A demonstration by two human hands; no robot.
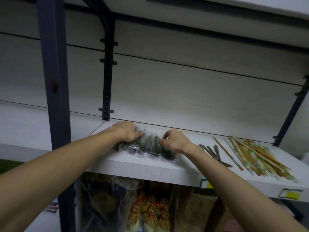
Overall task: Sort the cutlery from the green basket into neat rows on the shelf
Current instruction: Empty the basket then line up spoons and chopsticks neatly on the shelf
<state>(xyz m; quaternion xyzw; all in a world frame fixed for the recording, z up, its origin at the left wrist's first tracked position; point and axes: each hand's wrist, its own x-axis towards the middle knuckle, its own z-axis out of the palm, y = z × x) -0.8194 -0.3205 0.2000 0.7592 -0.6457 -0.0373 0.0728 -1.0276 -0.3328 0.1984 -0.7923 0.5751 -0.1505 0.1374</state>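
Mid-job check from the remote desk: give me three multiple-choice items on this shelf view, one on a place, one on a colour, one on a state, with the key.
1. Where does the pile of wrapped chopsticks lie on the shelf?
A. Right of both hands
B. Between the hands
C. Left of the left hand

2. What colour is the upright post at the left?
A. Yellow
B. Dark blue
C. White

3. What are the left hand and right hand doing?
A. Hanging idle
B. Holding one chopstick
C. Both gripping the plastic-wrapped dark cutlery bundle

Key: 1 A, the pile sits at the shelf's right end. 2 B, the post looks dark blue against pale panels. 3 C, the fingers of both curl on the crinkled wrap.
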